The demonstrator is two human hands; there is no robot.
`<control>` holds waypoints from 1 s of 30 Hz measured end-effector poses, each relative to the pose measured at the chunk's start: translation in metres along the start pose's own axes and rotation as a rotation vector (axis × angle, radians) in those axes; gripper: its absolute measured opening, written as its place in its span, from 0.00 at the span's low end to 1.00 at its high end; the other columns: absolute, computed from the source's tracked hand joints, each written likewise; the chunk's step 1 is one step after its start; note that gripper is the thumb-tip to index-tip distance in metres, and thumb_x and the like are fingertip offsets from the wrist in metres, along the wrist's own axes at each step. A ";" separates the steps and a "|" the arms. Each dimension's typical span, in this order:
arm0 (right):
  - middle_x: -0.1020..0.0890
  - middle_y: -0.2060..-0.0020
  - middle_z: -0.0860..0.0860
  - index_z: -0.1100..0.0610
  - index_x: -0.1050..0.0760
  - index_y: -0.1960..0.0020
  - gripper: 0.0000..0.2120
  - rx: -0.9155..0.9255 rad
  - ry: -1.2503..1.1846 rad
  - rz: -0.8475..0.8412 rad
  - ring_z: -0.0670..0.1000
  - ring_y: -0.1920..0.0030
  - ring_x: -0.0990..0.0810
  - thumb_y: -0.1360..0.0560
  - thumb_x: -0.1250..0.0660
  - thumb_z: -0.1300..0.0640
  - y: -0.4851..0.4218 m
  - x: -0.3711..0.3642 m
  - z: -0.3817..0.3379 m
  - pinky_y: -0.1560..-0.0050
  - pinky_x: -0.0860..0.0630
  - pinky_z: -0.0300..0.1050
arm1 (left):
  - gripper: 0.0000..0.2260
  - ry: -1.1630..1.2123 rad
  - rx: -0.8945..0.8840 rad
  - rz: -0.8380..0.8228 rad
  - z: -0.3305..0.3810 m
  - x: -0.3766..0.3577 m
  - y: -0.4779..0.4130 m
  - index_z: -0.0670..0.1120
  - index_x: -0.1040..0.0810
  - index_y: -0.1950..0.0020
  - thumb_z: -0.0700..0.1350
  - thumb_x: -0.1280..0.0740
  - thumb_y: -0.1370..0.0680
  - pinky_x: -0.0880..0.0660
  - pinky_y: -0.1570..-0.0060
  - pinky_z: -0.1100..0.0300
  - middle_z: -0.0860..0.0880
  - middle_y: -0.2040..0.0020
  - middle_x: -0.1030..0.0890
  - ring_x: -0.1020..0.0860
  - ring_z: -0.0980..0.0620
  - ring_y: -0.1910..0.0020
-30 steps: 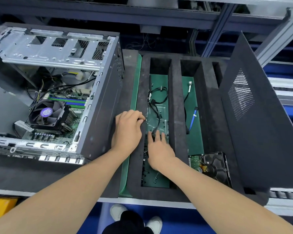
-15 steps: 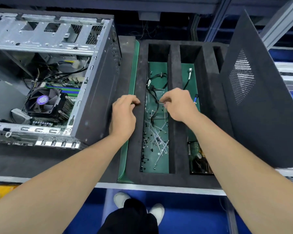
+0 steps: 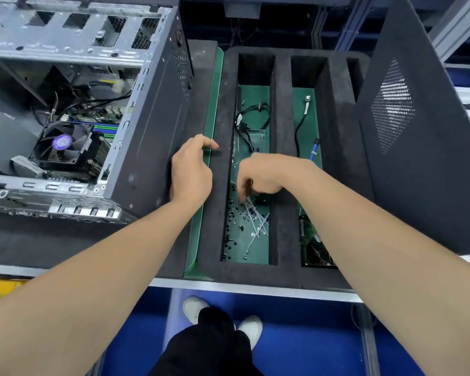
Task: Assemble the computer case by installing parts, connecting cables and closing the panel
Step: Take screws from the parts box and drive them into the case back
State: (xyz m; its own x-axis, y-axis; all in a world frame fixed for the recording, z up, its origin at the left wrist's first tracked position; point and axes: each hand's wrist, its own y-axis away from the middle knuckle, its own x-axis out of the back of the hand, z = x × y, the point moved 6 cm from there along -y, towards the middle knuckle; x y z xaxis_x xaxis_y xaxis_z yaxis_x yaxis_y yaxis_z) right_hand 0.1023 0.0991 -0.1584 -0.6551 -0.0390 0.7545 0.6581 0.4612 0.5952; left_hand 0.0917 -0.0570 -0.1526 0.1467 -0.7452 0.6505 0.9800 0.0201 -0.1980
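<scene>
Workbench foam tray (image 3: 282,118) is sitting right of the open computer case (image 3: 147,131). Right hand (image 3: 263,175) is hovering low in the left slot, its curled fingertips over loose screws (image 3: 232,213) beside cable ties (image 3: 257,223); it is too blurred to tell whether anything is pinched. Left hand (image 3: 192,172) is resting on the tray edge, loosely curled and holding nothing. Best to pinch one screw, clear of the ties.
</scene>
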 end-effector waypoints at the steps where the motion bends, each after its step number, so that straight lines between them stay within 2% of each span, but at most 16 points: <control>1: 0.14 0.56 0.42 0.42 0.12 0.51 0.29 0.033 0.019 -0.112 0.48 0.56 0.17 0.27 0.41 0.72 -0.003 -0.012 -0.006 0.55 0.21 0.43 | 0.22 -0.002 -0.005 -0.001 0.000 0.000 0.000 0.53 0.21 0.50 0.27 0.44 0.23 0.37 0.51 0.82 0.56 0.45 0.18 0.28 0.66 0.43; 3: 0.13 0.60 0.43 0.44 0.11 0.52 0.27 0.057 0.043 -0.318 0.48 0.59 0.16 0.27 0.40 0.71 -0.007 -0.036 -0.013 0.55 0.18 0.45 | 0.22 -0.008 -0.024 -0.007 -0.001 -0.001 -0.001 0.53 0.21 0.51 0.27 0.44 0.23 0.37 0.49 0.81 0.55 0.45 0.18 0.27 0.64 0.42; 5: 0.12 0.57 0.47 0.47 0.11 0.51 0.24 0.018 0.082 -0.408 0.50 0.57 0.16 0.25 0.39 0.70 -0.012 -0.051 -0.010 0.54 0.17 0.46 | 0.23 -0.017 -0.036 -0.011 -0.002 -0.002 -0.001 0.53 0.21 0.52 0.27 0.45 0.24 0.37 0.48 0.80 0.55 0.46 0.19 0.26 0.62 0.40; 8: 0.17 0.54 0.45 0.47 0.12 0.46 0.23 -0.023 0.140 -0.256 0.49 0.59 0.20 0.23 0.39 0.69 -0.018 -0.035 -0.003 0.66 0.26 0.42 | 0.23 -0.020 -0.034 -0.005 -0.003 -0.003 -0.002 0.53 0.21 0.52 0.27 0.45 0.25 0.36 0.49 0.80 0.56 0.46 0.19 0.27 0.65 0.42; 10: 0.21 0.57 0.41 0.45 0.13 0.45 0.26 0.007 0.155 -0.188 0.45 0.61 0.23 0.24 0.42 0.70 -0.017 -0.023 -0.003 0.66 0.29 0.41 | 0.23 -0.023 -0.035 -0.007 -0.003 -0.004 -0.002 0.53 0.21 0.52 0.27 0.45 0.25 0.36 0.49 0.79 0.56 0.46 0.19 0.27 0.63 0.41; 12: 0.18 0.56 0.42 0.43 0.14 0.42 0.30 0.095 0.093 -0.249 0.45 0.60 0.21 0.26 0.44 0.71 -0.017 -0.025 -0.010 0.62 0.27 0.41 | 0.23 -0.025 -0.028 -0.010 -0.005 -0.004 -0.002 0.53 0.21 0.52 0.27 0.45 0.25 0.36 0.49 0.79 0.55 0.45 0.19 0.27 0.64 0.42; 14: 0.14 0.54 0.48 0.45 0.16 0.36 0.33 0.189 -0.005 -0.386 0.50 0.59 0.19 0.26 0.46 0.73 -0.016 -0.041 -0.023 0.53 0.21 0.44 | 0.22 -0.030 -0.026 -0.007 -0.005 -0.004 -0.002 0.53 0.20 0.52 0.27 0.44 0.25 0.36 0.49 0.79 0.55 0.45 0.19 0.30 0.68 0.44; 16: 0.16 0.55 0.53 0.45 0.19 0.32 0.35 0.190 -0.093 -0.496 0.53 0.60 0.19 0.24 0.48 0.74 -0.014 -0.058 -0.029 0.45 0.19 0.51 | 0.22 -0.040 -0.042 -0.004 -0.003 -0.003 -0.002 0.52 0.20 0.52 0.27 0.44 0.25 0.37 0.49 0.80 0.54 0.45 0.19 0.31 0.69 0.44; 17: 0.16 0.55 0.53 0.43 0.19 0.32 0.35 0.170 -0.110 -0.514 0.55 0.60 0.19 0.23 0.48 0.73 -0.015 -0.064 -0.028 0.46 0.19 0.52 | 0.22 -0.047 -0.051 -0.004 -0.002 -0.003 -0.002 0.51 0.20 0.52 0.27 0.43 0.25 0.38 0.49 0.80 0.54 0.46 0.19 0.31 0.68 0.44; 19: 0.17 0.57 0.53 0.42 0.17 0.35 0.32 0.139 -0.102 -0.495 0.55 0.61 0.21 0.22 0.46 0.71 -0.018 -0.067 -0.025 0.49 0.21 0.51 | 0.21 -0.056 -0.060 -0.008 -0.001 -0.003 -0.002 0.51 0.20 0.52 0.26 0.43 0.25 0.37 0.48 0.79 0.54 0.46 0.19 0.28 0.65 0.44; 21: 0.17 0.58 0.51 0.45 0.15 0.37 0.30 0.126 -0.081 -0.474 0.54 0.62 0.21 0.23 0.44 0.71 -0.018 -0.064 -0.023 0.52 0.23 0.47 | 0.21 -0.062 -0.059 -0.011 0.000 -0.003 -0.002 0.51 0.20 0.52 0.26 0.43 0.25 0.37 0.48 0.78 0.55 0.47 0.19 0.26 0.61 0.44; 24: 0.16 0.63 0.39 0.47 0.15 0.37 0.23 0.115 -0.080 -0.403 0.43 0.64 0.20 0.21 0.36 0.69 -0.014 -0.057 -0.026 0.55 0.25 0.35 | 0.20 -0.068 -0.063 -0.013 0.001 -0.003 -0.002 0.51 0.20 0.52 0.27 0.43 0.24 0.37 0.47 0.78 0.54 0.47 0.19 0.26 0.58 0.42; 25: 0.15 0.61 0.37 0.47 0.14 0.38 0.19 0.109 -0.083 -0.367 0.40 0.62 0.19 0.21 0.32 0.66 -0.014 -0.055 -0.029 0.54 0.25 0.33 | 0.20 -0.067 -0.066 -0.014 0.002 -0.003 -0.002 0.50 0.20 0.52 0.27 0.43 0.24 0.37 0.47 0.78 0.54 0.47 0.19 0.26 0.58 0.40; 27: 0.12 0.51 0.45 0.50 0.13 0.42 0.11 0.044 -0.122 -0.294 0.47 0.51 0.15 0.22 0.26 0.58 -0.017 -0.056 -0.033 0.45 0.19 0.43 | 0.19 -0.067 -0.083 -0.015 0.003 -0.003 -0.002 0.48 0.19 0.52 0.28 0.43 0.23 0.37 0.47 0.78 0.55 0.47 0.20 0.26 0.56 0.38; 28: 0.12 0.50 0.49 0.52 0.13 0.44 0.09 0.001 -0.133 -0.256 0.52 0.49 0.15 0.24 0.24 0.55 -0.019 -0.059 -0.034 0.43 0.18 0.48 | 0.19 -0.069 -0.091 -0.015 0.004 -0.003 -0.002 0.48 0.19 0.52 0.28 0.43 0.23 0.37 0.47 0.78 0.55 0.48 0.20 0.25 0.55 0.37; 30: 0.14 0.54 0.52 0.56 0.15 0.49 0.15 -0.083 -0.131 -0.182 0.56 0.50 0.15 0.28 0.20 0.47 -0.021 -0.067 -0.035 0.46 0.17 0.51 | 0.18 -0.072 -0.097 -0.015 0.004 -0.003 -0.002 0.47 0.19 0.52 0.28 0.43 0.22 0.37 0.47 0.78 0.55 0.48 0.20 0.26 0.55 0.37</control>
State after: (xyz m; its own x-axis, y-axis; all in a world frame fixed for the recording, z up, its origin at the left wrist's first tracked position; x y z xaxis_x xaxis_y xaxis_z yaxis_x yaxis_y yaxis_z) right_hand 0.1459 0.0608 -0.2117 -0.8045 0.0030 0.5939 0.5498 0.3819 0.7429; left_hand 0.0900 -0.0520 -0.1511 0.1452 -0.6950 0.7042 0.9650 -0.0576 -0.2559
